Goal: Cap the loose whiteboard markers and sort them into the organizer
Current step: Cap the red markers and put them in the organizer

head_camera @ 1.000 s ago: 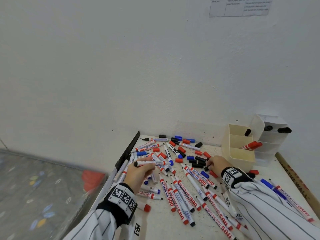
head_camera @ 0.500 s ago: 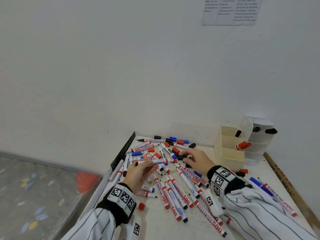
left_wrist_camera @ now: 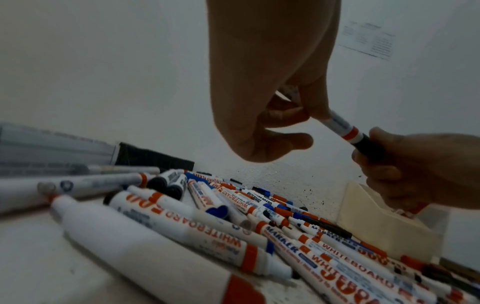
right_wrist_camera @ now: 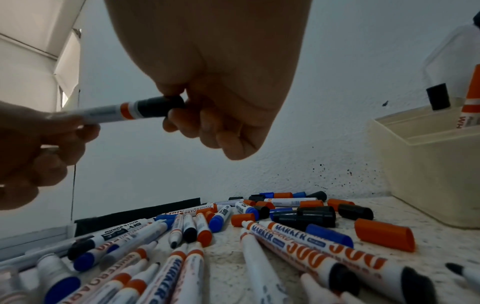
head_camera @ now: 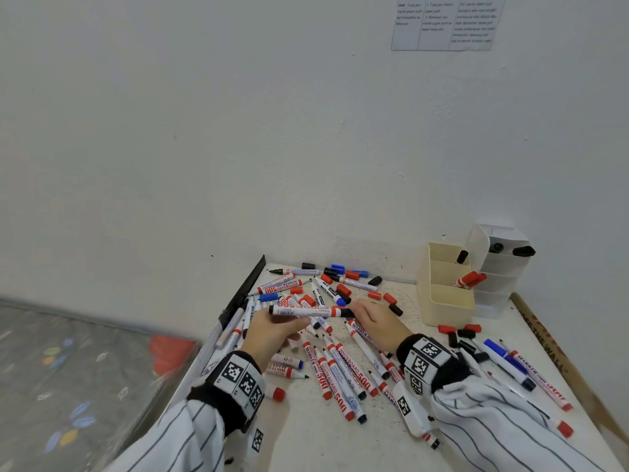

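My left hand (head_camera: pixel 272 330) (left_wrist_camera: pixel 288 121) pinches the barrel of a white whiteboard marker (head_camera: pixel 306 311) (left_wrist_camera: pixel 340 125) (right_wrist_camera: pixel 103 113), held level above the pile. On the marker's right end sits a black cap (head_camera: pixel 346 313) (left_wrist_camera: pixel 366 144) (right_wrist_camera: pixel 161 106), pinched by my right hand (head_camera: pixel 377 318) (right_wrist_camera: pixel 179 111). Below them, many loose markers (head_camera: pixel 340 373) and loose red, blue and black caps (head_camera: pixel 343 289) cover the white table (head_camera: pixel 323 444). The cream organizer (head_camera: pixel 442 301) at the back right holds a red-capped marker (head_camera: pixel 468 279) and a black-capped one (head_camera: pixel 462 256).
A white drawer unit (head_camera: pixel 500 267) stands behind the organizer with black caps on it. More markers (head_camera: pixel 524 373) lie on the right side of the table. A black strip (head_camera: pixel 243 291) runs along the table's left edge. The wall is close behind.
My right hand picked a black cap from the pile and brought it left onto the end of the marker, which my left hand lifted and held level.
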The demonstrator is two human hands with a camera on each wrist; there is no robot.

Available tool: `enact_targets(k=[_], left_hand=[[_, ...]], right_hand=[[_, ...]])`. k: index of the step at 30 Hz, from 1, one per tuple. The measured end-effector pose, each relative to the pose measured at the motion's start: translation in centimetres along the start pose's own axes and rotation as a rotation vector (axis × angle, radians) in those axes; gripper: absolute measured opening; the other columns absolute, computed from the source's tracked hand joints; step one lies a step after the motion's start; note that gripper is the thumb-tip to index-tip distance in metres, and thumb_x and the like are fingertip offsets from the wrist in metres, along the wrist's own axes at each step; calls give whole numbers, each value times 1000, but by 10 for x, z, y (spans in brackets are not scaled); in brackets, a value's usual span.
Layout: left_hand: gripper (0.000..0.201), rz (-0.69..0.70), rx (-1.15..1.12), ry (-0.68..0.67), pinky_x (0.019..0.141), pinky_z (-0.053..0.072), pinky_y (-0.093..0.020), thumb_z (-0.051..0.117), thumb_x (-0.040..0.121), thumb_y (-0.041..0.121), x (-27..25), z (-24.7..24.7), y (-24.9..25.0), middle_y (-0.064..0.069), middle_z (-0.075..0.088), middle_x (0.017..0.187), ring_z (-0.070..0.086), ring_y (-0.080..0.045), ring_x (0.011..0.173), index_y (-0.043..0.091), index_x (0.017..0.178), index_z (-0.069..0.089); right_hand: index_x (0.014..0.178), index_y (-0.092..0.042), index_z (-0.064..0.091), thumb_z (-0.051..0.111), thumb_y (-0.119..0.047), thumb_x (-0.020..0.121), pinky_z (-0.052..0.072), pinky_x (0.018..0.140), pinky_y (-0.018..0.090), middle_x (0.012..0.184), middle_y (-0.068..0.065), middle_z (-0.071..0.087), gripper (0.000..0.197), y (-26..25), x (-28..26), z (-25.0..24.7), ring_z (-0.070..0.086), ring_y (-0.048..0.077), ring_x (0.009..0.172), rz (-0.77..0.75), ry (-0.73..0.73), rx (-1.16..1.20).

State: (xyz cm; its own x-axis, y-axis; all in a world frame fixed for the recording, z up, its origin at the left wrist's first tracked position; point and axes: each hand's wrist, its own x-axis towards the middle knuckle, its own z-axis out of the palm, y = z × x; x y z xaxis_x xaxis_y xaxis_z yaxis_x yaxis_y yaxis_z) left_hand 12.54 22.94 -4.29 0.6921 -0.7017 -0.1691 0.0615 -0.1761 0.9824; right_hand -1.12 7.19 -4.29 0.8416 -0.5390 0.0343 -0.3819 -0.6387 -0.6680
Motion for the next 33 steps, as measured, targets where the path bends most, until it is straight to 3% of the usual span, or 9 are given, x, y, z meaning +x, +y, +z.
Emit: enact_targets(k=[3, 10, 14, 17, 20, 22, 26, 29, 33], left_hand=[[23, 49, 25, -52, 69, 53, -30, 70, 81, 23, -2, -5, 4, -3, 67, 94, 63, -16, 75, 14, 100, 60], [18, -72, -228, -88, 54, 48, -21, 58, 90, 15, -2, -13, 8, -8, 65, 80, 57, -13, 58, 1, 100, 63], [17, 76, 326, -160, 61, 50, -16, 58, 89, 11, -4, -17, 8, -5, 65, 93, 58, -9, 69, 10, 105, 65], [29, 292, 683, -184, 77, 44, -11, 53, 93, 26, -11, -9, 10, 8, 59, 113, 55, -3, 93, 19, 121, 57], [44, 369, 853, -140, 94, 39, -21, 49, 92, 43, -13, -4, 9, 7, 55, 130, 51, -6, 115, 22, 131, 51], [43, 380, 917, -72, 88, 42, -20, 46, 93, 46, -13, -4, 10, 7, 60, 124, 56, -7, 107, 24, 128, 55], [37, 324, 798, -164, 64, 41, -18, 44, 94, 44, -12, -8, 14, 6, 62, 79, 50, -4, 63, 17, 99, 69], [38, 136, 592, -292, 54, 39, -19, 43, 94, 43, -14, -18, 18, 6, 50, 64, 42, -6, 51, 17, 79, 66], [42, -141, 324, -444, 34, 19, -15, 40, 94, 48, -21, -28, 18, 8, 33, 50, 22, -5, 37, 18, 71, 56]], right_hand=[[97, -9, 57, 29, -29, 101, 34, 62, 19, 76, 1, 51, 35, -4, 0, 2, 45, 10, 69, 11, 29, 3], [82, -14, 49, 28, -29, 101, 32, 58, 19, 67, -4, 42, 32, -9, 0, 4, 38, 7, 60, -6, 65, 16], [75, -14, 51, 29, -33, 100, 31, 58, 22, 63, -2, 41, 39, -9, -1, 7, 38, 9, 59, 17, 101, 75], [68, -12, 49, 29, -36, 100, 29, 56, 24, 57, -2, 35, 44, -16, -1, 9, 35, 11, 55, 67, 161, 159], [61, -15, 42, 28, -42, 99, 28, 54, 24, 53, -2, 31, 49, -24, 1, 14, 31, 11, 52, 158, 178, 185], [58, -17, 39, 28, -39, 100, 28, 53, 24, 54, -1, 30, 48, -28, 4, 19, 31, 10, 51, 192, 187, 180], [58, -17, 40, 32, -26, 99, 26, 49, 22, 53, -2, 30, 43, -35, 4, 26, 28, 9, 48, 165, 223, 256], [57, -17, 39, 32, -24, 100, 24, 46, 18, 52, -2, 29, 44, -42, -2, 29, 28, 8, 47, 70, 247, 285], [58, -20, 39, 33, -19, 100, 30, 45, 13, 51, -4, 30, 42, -49, -7, 32, 29, 7, 47, -113, 257, 277]])
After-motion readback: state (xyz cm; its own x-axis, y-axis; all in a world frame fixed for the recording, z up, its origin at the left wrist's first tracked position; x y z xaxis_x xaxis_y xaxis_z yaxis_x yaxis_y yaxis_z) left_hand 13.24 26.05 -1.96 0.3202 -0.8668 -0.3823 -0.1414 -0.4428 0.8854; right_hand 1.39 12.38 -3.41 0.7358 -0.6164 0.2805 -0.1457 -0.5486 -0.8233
